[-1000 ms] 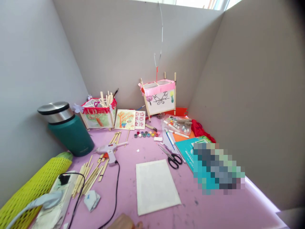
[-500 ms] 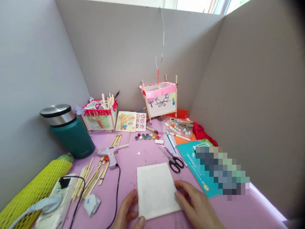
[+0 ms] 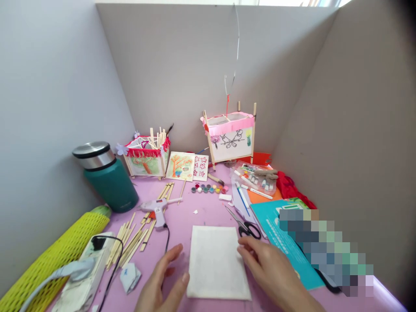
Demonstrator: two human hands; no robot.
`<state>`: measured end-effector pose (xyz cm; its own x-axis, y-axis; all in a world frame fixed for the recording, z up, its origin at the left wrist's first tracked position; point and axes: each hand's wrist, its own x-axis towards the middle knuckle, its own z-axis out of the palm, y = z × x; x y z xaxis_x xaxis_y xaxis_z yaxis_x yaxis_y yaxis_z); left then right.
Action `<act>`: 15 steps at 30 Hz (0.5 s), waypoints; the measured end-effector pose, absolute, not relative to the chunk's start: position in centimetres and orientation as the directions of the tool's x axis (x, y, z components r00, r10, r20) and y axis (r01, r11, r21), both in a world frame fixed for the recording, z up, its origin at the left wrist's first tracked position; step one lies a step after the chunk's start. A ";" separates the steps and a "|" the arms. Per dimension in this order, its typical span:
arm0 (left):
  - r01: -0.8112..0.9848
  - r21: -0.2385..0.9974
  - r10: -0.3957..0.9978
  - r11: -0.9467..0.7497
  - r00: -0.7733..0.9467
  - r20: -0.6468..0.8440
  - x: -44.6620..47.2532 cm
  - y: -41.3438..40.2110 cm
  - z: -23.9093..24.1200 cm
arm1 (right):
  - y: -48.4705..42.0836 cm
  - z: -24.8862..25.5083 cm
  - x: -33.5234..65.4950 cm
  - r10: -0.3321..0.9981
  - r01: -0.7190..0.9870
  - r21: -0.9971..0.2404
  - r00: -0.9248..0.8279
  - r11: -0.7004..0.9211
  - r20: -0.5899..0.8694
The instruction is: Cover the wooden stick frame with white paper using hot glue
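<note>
A white rectangular panel [image 3: 217, 264], perhaps paper or cloth over a frame, lies flat on the purple table in front of me. My left hand [image 3: 164, 281] is open to its left, thumb and fingers spread, with a gap between them and the panel. My right hand [image 3: 268, 264] is at the panel's right edge. Its thumb and index fingertips rest on or just beside that edge, slightly apart, not gripping it. Black-handled scissors [image 3: 249, 229] lie just beyond the right fingertips. Past the left hand is a white glue gun [image 3: 159, 210] with a black cord.
Wooden sticks [image 3: 130, 242], a crumpled paper [image 3: 130, 277] and a power strip [image 3: 87, 268] lie left, near a teal bottle [image 3: 112, 186]. Two decorated lanterns [image 3: 232, 141] [image 3: 146, 162] stand behind paint pots [image 3: 209, 189]. A blue book [image 3: 276, 229] lies right. Grey partitions enclose the table.
My left hand has let go of the panel's left edge, moved away to the left and spread its fingers. My right hand stays at the right edge. The whole view has shifted slightly.
</note>
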<state>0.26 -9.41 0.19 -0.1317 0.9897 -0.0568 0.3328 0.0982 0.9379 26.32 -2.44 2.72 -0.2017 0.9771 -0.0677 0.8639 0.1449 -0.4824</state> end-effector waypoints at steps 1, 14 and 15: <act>0.423 0.904 0.990 0.059 -0.144 0.003 -0.1 -9.2 0.6 | -1.7 3.5 25.7 0.969 0.868 -0.457 -0.242 0.195 -0.046; 0.726 0.671 0.979 -0.150 0.016 0.202 2.7 -9.6 1.5 | 8.4 2.8 14.3 0.763 0.762 -0.109 -0.645 0.638 -0.042; 0.728 0.668 0.980 -0.157 0.030 0.197 2.8 -9.9 0.7 | 8.5 2.5 14.3 0.761 0.760 -0.107 -0.647 0.641 -0.042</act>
<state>2.76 -9.92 0.70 0.0303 0.9800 0.1967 0.7277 -0.1565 0.6678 14.26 8.50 2.47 -0.6471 0.7612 -0.0417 0.7604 0.6406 -0.1067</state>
